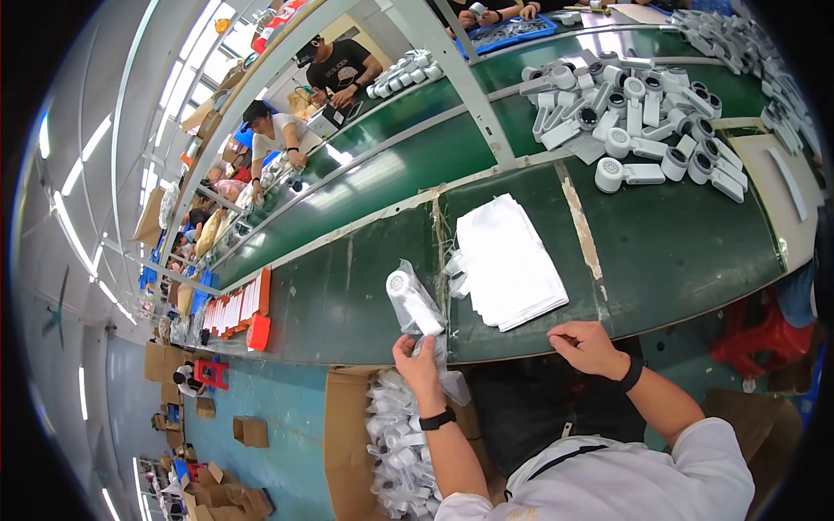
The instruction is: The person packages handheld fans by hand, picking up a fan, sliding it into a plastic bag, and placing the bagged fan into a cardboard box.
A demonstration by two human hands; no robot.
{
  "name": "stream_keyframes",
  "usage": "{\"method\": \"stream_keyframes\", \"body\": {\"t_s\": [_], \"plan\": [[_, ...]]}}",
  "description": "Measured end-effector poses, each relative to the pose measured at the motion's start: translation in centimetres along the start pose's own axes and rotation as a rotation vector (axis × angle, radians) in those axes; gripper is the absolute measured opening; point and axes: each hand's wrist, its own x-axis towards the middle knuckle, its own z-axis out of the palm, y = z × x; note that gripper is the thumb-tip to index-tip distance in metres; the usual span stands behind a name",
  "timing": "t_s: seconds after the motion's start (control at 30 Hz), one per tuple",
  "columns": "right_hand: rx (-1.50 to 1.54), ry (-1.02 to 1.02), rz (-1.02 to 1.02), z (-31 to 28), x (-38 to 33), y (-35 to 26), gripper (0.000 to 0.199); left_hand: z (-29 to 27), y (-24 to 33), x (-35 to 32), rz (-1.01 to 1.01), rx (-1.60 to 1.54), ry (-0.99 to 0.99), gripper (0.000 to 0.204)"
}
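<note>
A white handheld fan (413, 300) with a round slotted head lies in a clear plastic bag at the table's near edge. My left hand (420, 366) has its thumb and fingers closed on the near end of this bag, by the handle. Over the table's near edge, to the right, my right hand (589, 347) is held with its fingers curled together, and I see nothing in them. Between and beyond the hands lies a stack of flat white sheets or sleeves (508, 265). Some crumpled clear plastic (456, 274) sticks out at its left side.
Below the left hand, a cardboard box (347, 451) holds several bagged fans. Loose fans (638, 113) are heaped at the far right of the green table (326, 300). Red trays (248, 308) of white cards stand left. A metal post (486, 113) rises beyond; co-workers (339, 69) sit across.
</note>
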Motion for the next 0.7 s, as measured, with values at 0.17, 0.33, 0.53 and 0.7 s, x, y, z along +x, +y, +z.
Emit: {"method": "stream_keyframes", "body": {"t_s": [0.17,0.33,0.53,0.7], "plan": [[-0.029,-0.011,-0.007,0.1,0.0,-0.5,0.013,0.1,0.0,2.3,-0.007,0.037,0.002,0.085],[-0.038,0.007,-0.016,0.3,0.0,-0.2,0.012,0.6,0.5,2.0,0.079,0.032,-0.142,0.089],[-0.071,0.043,-0.076,0.4,-0.1,0.0,0.011,1.1,2.2,1.2,0.111,0.354,-0.045,0.082],[-0.079,0.088,-0.054,0.1,-0.5,-0.1,0.013,0.1,0.7,0.6,0.239,0.318,0.080,0.065]]}}
